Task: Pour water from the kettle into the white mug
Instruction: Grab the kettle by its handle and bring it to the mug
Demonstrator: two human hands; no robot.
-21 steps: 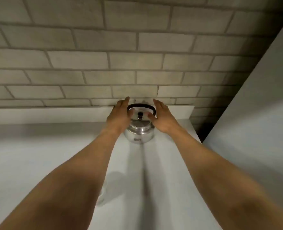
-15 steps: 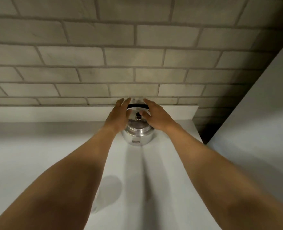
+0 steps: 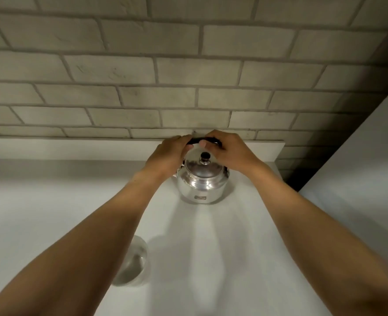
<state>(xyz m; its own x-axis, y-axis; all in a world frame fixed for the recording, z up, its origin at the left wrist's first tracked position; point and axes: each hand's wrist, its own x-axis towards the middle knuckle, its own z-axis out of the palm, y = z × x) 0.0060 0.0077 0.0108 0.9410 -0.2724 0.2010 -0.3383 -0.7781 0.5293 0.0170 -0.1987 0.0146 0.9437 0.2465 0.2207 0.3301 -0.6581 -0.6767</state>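
While both of your hands close on the black handle [image 3: 201, 141], the kettle [image 3: 202, 181] stands upright at the far end of the desk [image 3: 234, 247], just before the low white ledge [image 3: 74, 148] that runs along the brick wall [image 3: 165, 76]. Its lid is on, black knob [image 3: 204, 155] uppermost, so what it holds cannot be seen. Your left hand [image 3: 169, 156] wraps the left end of the handle with the fingers curled over the top; your right hand [image 3: 230, 150] wraps the right end in the same way. The two thumbs nearly meet under the middle of the handle. The polished body still rests on the desk, a small label facing you.

Nearer to you, partly under your left forearm [image 3: 92, 242], stands a pale vessel [image 3: 132, 262], blurred; it may be the white mug, and its inside looks grey, but whether anything is in it cannot be told. It lies well apart from the kettle, to the left of the line between you and it. A white panel [image 3: 359, 179] rises on the right, with a dark gap where it meets the wall.

Compared with half a second ago, your hands have moved from flanking the kettle's lid with the fingers spread to a closed grip on the handle, and the kettle stands in the same place.
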